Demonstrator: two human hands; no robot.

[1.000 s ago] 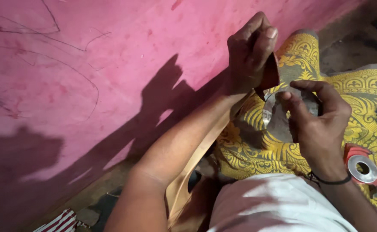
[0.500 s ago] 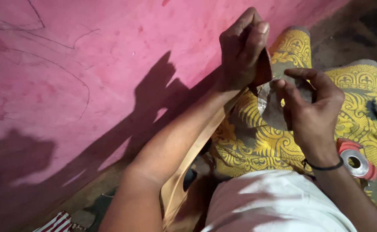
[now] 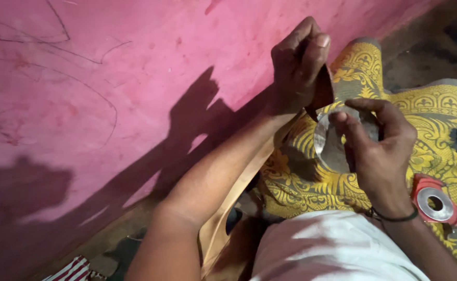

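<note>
My left hand (image 3: 299, 65) pinches the brown leather strip (image 3: 323, 88) upright, its length trailing down toward me, right hand (image 3: 377, 143) pinching clear tape (image 3: 328, 141) just below.

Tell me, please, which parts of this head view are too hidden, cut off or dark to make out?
- Brown strip: the left hand covers its upper end; its lower run passes behind the forearm.
- Shiny curved piece: the right hand covers much of it, so its kind is unclear.
- Red and silver ring on the yellow patterned cloth: partly behind the right wrist.
- Striped fabric: cut off by the bottom edge.
- Dark floor: too dim for detail.
</note>
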